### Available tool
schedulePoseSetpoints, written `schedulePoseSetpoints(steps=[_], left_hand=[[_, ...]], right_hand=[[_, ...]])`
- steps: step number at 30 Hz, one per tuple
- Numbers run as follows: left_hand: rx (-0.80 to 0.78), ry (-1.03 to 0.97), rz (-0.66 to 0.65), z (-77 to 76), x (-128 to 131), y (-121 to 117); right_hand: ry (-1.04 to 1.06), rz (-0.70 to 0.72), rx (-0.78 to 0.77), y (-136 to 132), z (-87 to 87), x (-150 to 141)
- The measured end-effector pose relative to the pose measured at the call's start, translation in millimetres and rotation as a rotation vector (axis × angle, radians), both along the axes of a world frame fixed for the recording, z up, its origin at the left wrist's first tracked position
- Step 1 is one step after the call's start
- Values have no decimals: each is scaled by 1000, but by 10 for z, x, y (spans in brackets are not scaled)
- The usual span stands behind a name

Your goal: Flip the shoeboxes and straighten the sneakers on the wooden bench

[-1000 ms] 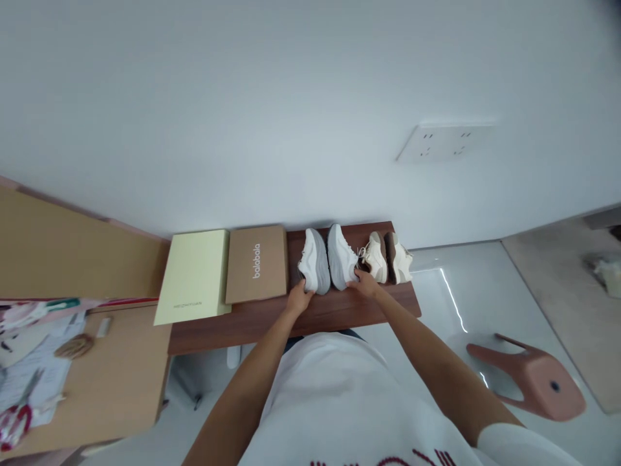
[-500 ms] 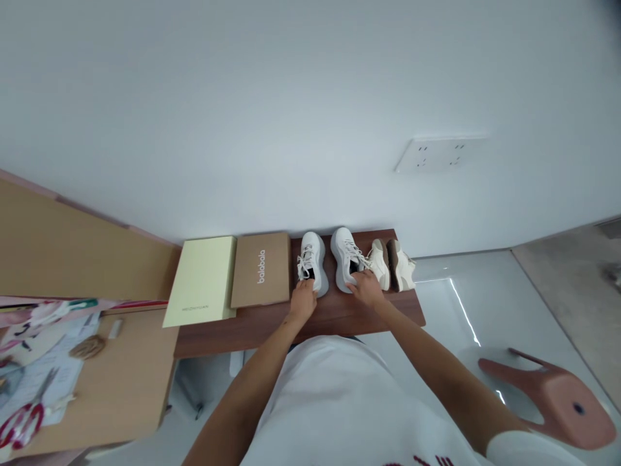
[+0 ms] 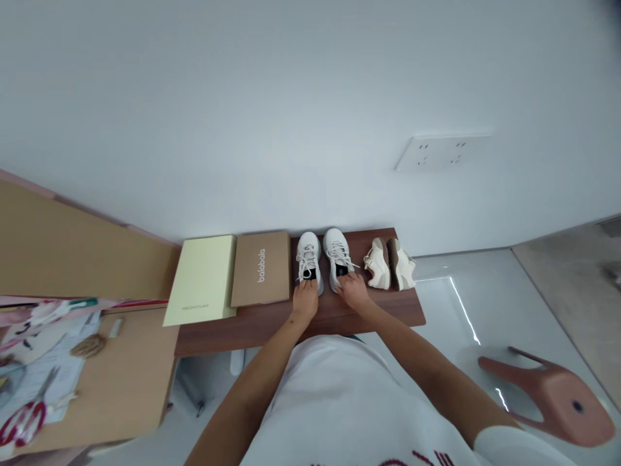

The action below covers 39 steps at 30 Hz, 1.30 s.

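Two white sneakers stand upright side by side on a dark wooden shelf, toes toward the wall. My left hand is closed on the heel of the left white sneaker. My right hand grips the heel of the right white sneaker. To their right a pair of cream sneakers lies on its sides, soles together, untouched.
A brown shoebox and a pale yellow box lie left of the sneakers. A light wooden desk with papers and scissors is at the lower left. A pink stool lies tipped on the white floor at right. The white wall carries an outlet plate.
The white sneakers were on their sides, soles together, a second ago. Both hands turned them upright and then drew them close together, laces up.
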<state>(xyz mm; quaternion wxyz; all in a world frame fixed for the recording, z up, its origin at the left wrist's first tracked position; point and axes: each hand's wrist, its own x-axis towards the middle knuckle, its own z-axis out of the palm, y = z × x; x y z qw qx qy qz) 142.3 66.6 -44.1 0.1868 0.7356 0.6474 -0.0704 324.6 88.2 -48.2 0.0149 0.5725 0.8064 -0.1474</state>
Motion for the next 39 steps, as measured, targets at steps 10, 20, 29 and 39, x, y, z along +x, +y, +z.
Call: schedulePoseSetpoints(steps=[10, 20, 29, 39], left_hand=[[-21, 67, -8, -26, 53, -48], [-10, 91, 4, 22, 121, -8], [269, -379, -140, 31, 460, 84], [-200, -430, -52, -405, 1604, 335]], right_hand=[[-63, 5, -8, -32, -93, -110], [-7, -50, 11, -55, -54, -142], [279, -465, 255, -152, -47, 1017], [92, -681, -144, -176, -372, 2318]])
